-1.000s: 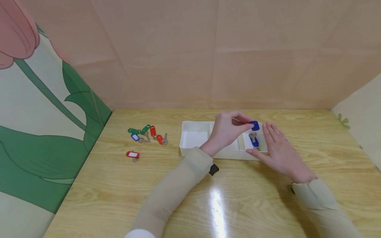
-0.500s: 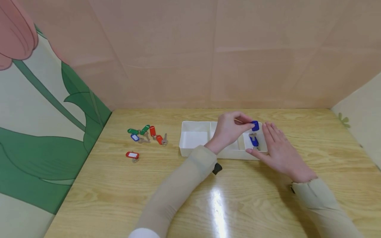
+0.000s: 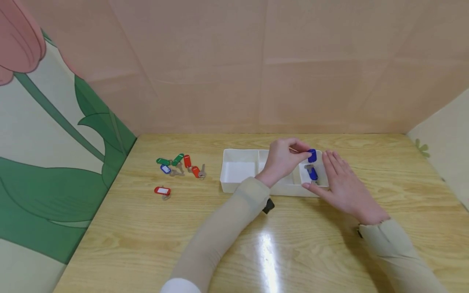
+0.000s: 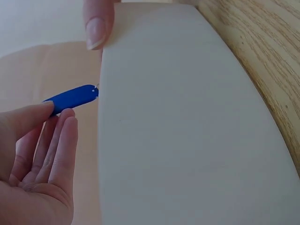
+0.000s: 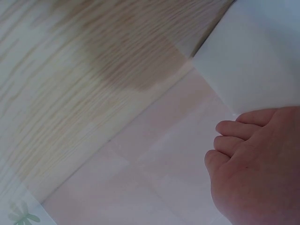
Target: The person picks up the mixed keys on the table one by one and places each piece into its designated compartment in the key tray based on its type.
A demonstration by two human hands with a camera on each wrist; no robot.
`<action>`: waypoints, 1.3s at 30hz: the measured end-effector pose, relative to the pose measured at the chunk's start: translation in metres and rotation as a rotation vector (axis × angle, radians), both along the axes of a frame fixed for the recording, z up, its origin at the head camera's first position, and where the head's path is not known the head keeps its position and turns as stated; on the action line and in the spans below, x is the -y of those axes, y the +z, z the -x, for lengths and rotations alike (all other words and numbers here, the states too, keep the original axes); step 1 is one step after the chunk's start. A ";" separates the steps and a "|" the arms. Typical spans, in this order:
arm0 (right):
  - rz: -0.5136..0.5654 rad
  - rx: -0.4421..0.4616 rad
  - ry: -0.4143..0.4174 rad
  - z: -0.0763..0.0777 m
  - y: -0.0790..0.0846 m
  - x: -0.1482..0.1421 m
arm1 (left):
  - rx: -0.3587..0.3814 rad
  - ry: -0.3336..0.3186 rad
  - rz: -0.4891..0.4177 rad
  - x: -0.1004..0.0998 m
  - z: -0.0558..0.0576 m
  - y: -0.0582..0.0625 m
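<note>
My left hand [image 3: 283, 158] pinches a blue key tag [image 3: 312, 155] between thumb and fingers, above the right compartment of a white divided box [image 3: 229, 188]. In the left wrist view the same tag [image 4: 75, 99] sticks out past the box wall, a bit of ring at its end. Below it, another blue tag [image 3: 312, 174] lies in that compartment, with a metal key [image 3: 309, 166] beside it; which tag the key belongs to is unclear. My right hand [image 3: 342, 185] rests with straight fingers along the box's right end, thumb at the front rim.
On the table's left lie green key tags [image 3: 178, 159], red key tags [image 3: 187, 161] and a blue-and-white tag [image 3: 165, 169] with keys. Closer to me lies a red-and-white tag [image 3: 162, 191]. A pink backdrop [image 3: 205, 81] stands behind the table.
My left hand has shifted very slightly, and the held blue tag has turned and moved a little left. The key below it has tilted. My right hand stays in place.
</note>
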State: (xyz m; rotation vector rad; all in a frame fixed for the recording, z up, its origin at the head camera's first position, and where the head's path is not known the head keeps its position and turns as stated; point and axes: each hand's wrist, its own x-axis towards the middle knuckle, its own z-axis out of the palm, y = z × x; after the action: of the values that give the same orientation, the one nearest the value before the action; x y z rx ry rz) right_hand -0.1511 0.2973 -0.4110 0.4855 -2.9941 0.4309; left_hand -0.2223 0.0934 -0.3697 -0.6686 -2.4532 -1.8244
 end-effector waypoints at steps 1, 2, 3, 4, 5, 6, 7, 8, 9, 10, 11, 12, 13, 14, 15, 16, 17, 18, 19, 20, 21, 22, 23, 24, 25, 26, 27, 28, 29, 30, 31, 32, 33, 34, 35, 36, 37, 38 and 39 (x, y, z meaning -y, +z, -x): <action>0.000 0.000 0.000 0.000 0.000 0.000 | 0.001 -0.001 0.003 0.000 0.000 0.000; -0.001 -0.001 0.001 0.000 0.000 0.000 | 0.001 -0.002 0.005 0.001 0.001 -0.001; -0.001 -0.002 0.001 0.000 0.000 0.000 | 0.002 -0.001 0.009 0.001 0.001 -0.001; -0.003 -0.001 0.000 0.000 0.000 0.000 | 0.006 -0.002 0.008 0.002 0.001 0.000; -0.002 -0.001 0.000 0.000 0.000 0.000 | 0.007 -0.003 0.005 0.002 0.002 0.000; -0.002 0.002 -0.001 0.000 0.000 0.000 | 0.006 -0.007 0.001 0.003 0.001 0.000; -0.002 0.003 -0.002 0.000 0.000 0.000 | 0.005 -0.010 -0.001 0.004 0.001 0.001; -0.003 0.002 -0.002 0.000 0.000 0.000 | 0.002 -0.012 -0.006 0.004 0.001 0.002; -0.003 0.001 -0.002 0.000 0.000 0.000 | -0.001 -0.014 -0.009 0.005 0.001 0.003; -0.002 -0.001 -0.002 0.001 0.000 0.000 | -0.005 -0.016 -0.013 0.006 0.000 0.004; 0.000 -0.003 -0.001 0.001 0.000 0.000 | -0.009 -0.016 -0.015 0.006 0.000 0.005; 0.000 -0.005 0.000 0.001 0.000 0.000 | -0.010 -0.017 -0.016 0.007 0.000 0.006; 0.000 -0.006 0.001 0.001 0.000 0.000 | -0.011 -0.018 -0.019 0.007 -0.001 0.006; 0.001 -0.007 0.002 0.001 0.000 0.000 | -0.010 -0.018 -0.023 0.008 -0.001 0.007; 0.001 -0.007 0.003 0.001 0.000 0.000 | -0.008 -0.019 -0.025 0.008 -0.001 0.008; 0.001 -0.008 0.003 0.001 0.001 0.000 | -0.006 -0.019 -0.027 0.008 -0.002 0.008; 0.001 -0.007 0.003 0.001 0.001 0.000 | -0.004 -0.020 -0.029 0.008 -0.002 0.008; 0.001 -0.010 0.003 0.001 0.000 0.000 | -0.003 -0.019 -0.030 0.009 -0.002 0.009; 0.000 -0.011 0.003 0.001 0.000 0.000 | -0.004 -0.019 -0.031 0.009 -0.003 0.009; 0.000 -0.013 0.002 0.001 0.000 0.000 | -0.004 -0.020 -0.033 0.009 -0.003 0.010; 0.000 -0.013 0.002 0.001 0.000 0.000 | -0.005 -0.020 -0.032 0.010 -0.004 0.010; 0.001 -0.011 0.001 0.001 0.000 0.000 | -0.006 -0.021 -0.032 0.010 -0.004 0.010; 0.002 -0.009 0.001 0.000 0.000 0.000 | -0.006 -0.023 -0.034 0.011 -0.005 0.011; 0.002 -0.006 0.000 0.000 0.000 0.000 | -0.005 -0.025 -0.033 0.011 -0.006 0.011; 0.001 -0.003 -0.001 0.000 0.000 0.000 | -0.002 -0.028 -0.033 0.012 -0.006 0.011; 0.001 0.002 -0.002 0.000 0.001 0.001 | 0.002 -0.030 -0.034 0.013 -0.007 0.011; 0.000 0.007 -0.002 0.000 0.001 0.001 | 0.006 -0.032 -0.034 0.013 -0.007 0.011; 0.000 0.011 -0.003 0.000 0.001 0.001 | 0.011 -0.034 -0.035 0.014 -0.008 0.011; -0.001 0.013 -0.003 0.000 0.001 0.001 | 0.016 -0.036 -0.037 0.015 -0.009 0.012; 0.000 0.014 -0.002 0.000 0.001 0.001 | 0.020 -0.036 -0.038 0.015 -0.009 0.012; 0.001 0.012 -0.001 0.000 0.001 0.001 | 0.021 -0.036 -0.042 0.016 -0.010 0.013; 0.003 0.014 0.000 0.000 0.001 0.001 | 0.022 -0.036 -0.047 0.017 -0.011 0.014; 0.004 0.014 0.000 0.000 0.001 0.000 | 0.023 -0.036 -0.052 0.017 -0.012 0.014; 0.004 0.011 0.000 0.000 0.001 0.000 | 0.023 -0.037 -0.058 0.018 -0.013 0.015; 0.005 0.011 0.000 0.000 0.000 0.000 | 0.023 -0.038 -0.063 0.019 -0.014 0.015; 0.006 0.011 0.000 0.000 0.000 0.000 | 0.022 -0.039 -0.067 0.020 -0.015 0.016; 0.006 0.011 -0.001 0.000 0.000 0.000 | 0.020 -0.041 -0.071 0.020 -0.016 0.016; 0.006 0.012 -0.002 0.000 0.000 0.000 | 0.019 -0.043 -0.073 0.021 -0.017 0.016; 0.006 0.010 -0.003 0.000 0.000 0.000 | 0.019 -0.044 -0.074 0.021 -0.018 0.017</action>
State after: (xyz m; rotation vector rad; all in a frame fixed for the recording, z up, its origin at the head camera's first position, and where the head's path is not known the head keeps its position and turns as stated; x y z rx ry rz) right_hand -0.1508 0.2977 -0.4110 0.4801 -3.0020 0.4436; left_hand -0.2045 0.0721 -0.3532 -0.7101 -2.3871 -1.9353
